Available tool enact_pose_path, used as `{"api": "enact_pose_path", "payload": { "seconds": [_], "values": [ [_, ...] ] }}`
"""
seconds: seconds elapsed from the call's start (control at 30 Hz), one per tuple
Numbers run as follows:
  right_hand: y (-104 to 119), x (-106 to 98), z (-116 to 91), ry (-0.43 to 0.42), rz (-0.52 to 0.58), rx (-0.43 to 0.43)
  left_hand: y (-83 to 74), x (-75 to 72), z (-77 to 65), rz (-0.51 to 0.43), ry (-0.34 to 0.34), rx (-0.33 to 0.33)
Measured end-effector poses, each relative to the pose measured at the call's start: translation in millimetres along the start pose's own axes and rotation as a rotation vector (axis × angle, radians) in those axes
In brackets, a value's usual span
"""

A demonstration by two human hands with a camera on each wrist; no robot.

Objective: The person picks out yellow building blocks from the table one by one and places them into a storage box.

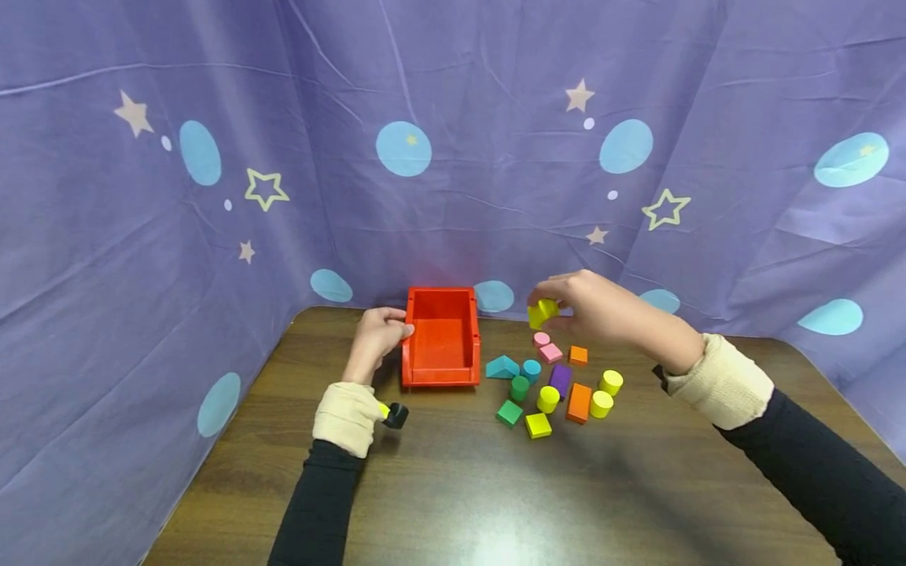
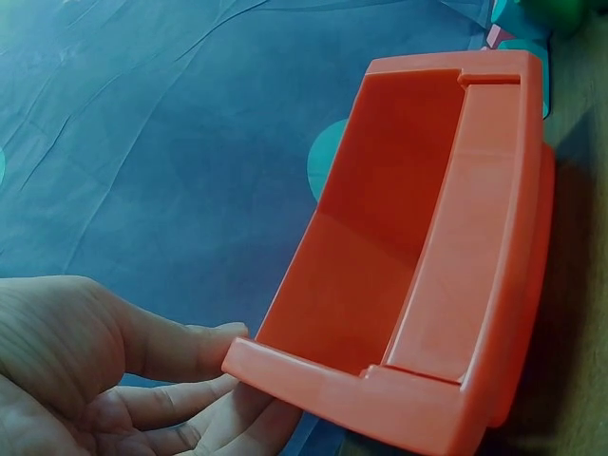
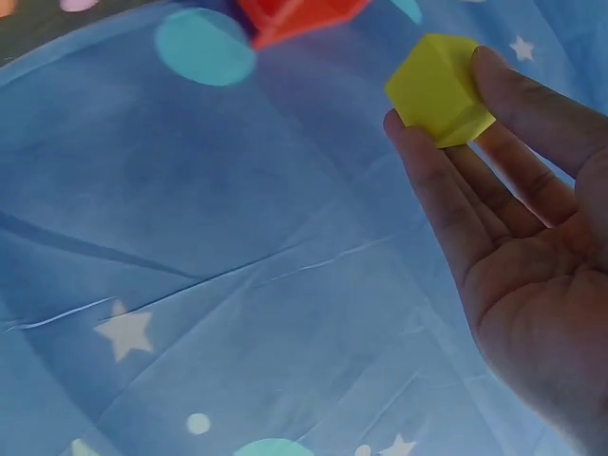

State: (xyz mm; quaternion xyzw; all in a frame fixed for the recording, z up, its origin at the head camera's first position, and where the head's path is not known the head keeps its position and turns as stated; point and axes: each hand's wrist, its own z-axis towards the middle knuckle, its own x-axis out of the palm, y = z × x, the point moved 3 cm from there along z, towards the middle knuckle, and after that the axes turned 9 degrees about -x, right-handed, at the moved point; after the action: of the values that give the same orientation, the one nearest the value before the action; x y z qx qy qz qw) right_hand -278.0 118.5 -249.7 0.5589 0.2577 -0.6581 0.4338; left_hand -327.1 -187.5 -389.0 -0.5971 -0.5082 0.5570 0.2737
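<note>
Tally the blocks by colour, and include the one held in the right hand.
Yellow blocks: 5, one of them in the right hand
Green blocks: 2
Blue blocks: 2
Pink blocks: 2
Orange blocks: 2
Purple block: 1
Total: 14

A yellow block (image 3: 435, 90) in the air, a red bin (image 1: 442, 377) on the table (image 1: 439, 464).
The flat-faced block is tilted, pinched in the right hand (image 1: 598, 310), right of the bin; the open-topped bin stands upright, its left rim held by the left hand (image 1: 375, 338).
</note>
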Motion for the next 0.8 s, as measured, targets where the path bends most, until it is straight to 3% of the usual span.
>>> {"api": "enact_pose_path", "payload": {
  "seconds": [0.3,0.5,0.8],
  "values": [
    [4,-14,33,-0.068,0.045,-0.038,0.6,-0.2,0.1,-0.008,-0.003,0.005],
    [10,-22,57,-0.062,0.095,-0.028,1.9,0.8,0.0,0.002,-0.003,0.008],
    [10,-30,99,-0.035,0.046,0.017,1.1,0.0,-0.4,-0.004,-0.005,0.022]
  ]
}}
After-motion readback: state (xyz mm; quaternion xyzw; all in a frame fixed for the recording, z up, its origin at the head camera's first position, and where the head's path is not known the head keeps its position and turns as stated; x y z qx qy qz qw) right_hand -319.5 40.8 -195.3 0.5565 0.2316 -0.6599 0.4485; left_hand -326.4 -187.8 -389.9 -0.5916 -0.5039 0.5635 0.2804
